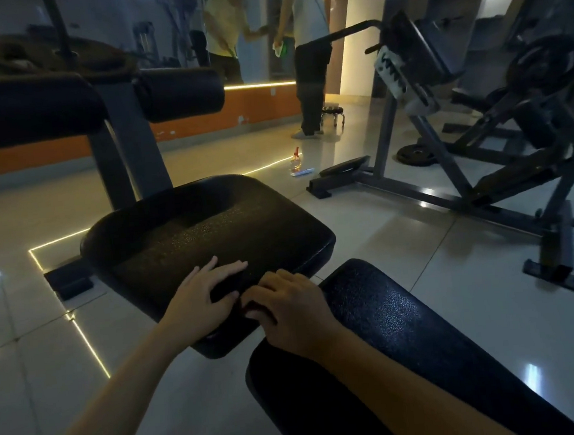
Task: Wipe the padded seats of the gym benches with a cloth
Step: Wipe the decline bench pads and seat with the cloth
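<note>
Touching the seat pad point(193, 224), left fingers point(228, 266) splay, right fingers point(283, 278) curl.

The cloth point(224, 291), dark on the dark seat point(194, 231), is hard to make out; it seems to lie under the left hand point(204, 294). The right hand point(287, 306) hides its own fingertips. The back pad point(390, 329) runs off the bottom edge.
</note>
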`<state>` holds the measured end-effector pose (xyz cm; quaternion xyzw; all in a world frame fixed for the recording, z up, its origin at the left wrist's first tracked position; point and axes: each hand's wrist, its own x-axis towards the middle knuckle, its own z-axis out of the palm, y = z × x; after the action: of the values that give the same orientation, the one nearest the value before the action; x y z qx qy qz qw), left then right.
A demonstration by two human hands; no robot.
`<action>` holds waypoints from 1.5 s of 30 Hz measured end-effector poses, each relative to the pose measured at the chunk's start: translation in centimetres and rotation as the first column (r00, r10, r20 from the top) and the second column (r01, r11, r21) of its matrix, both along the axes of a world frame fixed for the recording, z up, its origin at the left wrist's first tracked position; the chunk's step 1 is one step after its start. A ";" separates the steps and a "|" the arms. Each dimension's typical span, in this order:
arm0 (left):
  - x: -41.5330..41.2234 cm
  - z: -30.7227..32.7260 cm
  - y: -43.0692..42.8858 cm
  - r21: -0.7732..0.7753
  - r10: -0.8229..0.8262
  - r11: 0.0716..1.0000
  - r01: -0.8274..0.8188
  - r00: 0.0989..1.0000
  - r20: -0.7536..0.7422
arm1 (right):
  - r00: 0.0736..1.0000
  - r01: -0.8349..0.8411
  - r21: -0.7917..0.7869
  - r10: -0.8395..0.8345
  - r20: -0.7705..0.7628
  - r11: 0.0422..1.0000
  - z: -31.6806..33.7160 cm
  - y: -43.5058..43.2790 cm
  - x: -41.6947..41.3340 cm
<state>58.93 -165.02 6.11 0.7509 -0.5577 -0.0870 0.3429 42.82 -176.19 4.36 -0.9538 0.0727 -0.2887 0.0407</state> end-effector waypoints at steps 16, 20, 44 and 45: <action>0.8 -0.2 0.6 -0.040 -0.074 0.996 0.074 0.997 0.004 | 0.863 0.504 0.146 -0.491 -0.121 0.851 2.0 -13.2 1.5; 0.6 -0.1 0.4 0.015 -0.079 0.997 0.078 0.993 0.085 | 0.940 0.319 0.180 -0.286 -0.185 0.931 1.7 -10.6 -2.1; -1.7 0.8 2.0 0.421 -0.314 0.872 0.249 0.945 0.091 | 0.825 0.564 0.152 -0.544 -0.152 0.812 2.1 -8.6 -6.5; -1.6 0.9 2.0 0.432 -0.320 0.866 0.253 0.943 0.088 | 0.843 0.532 0.129 -0.510 -0.168 0.837 2.1 -7.4 -6.2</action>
<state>57.31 -163.00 7.03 0.7194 -0.6570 -0.1943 0.1141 36.62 -183.63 6.50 -0.9072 0.3566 -0.2202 0.0371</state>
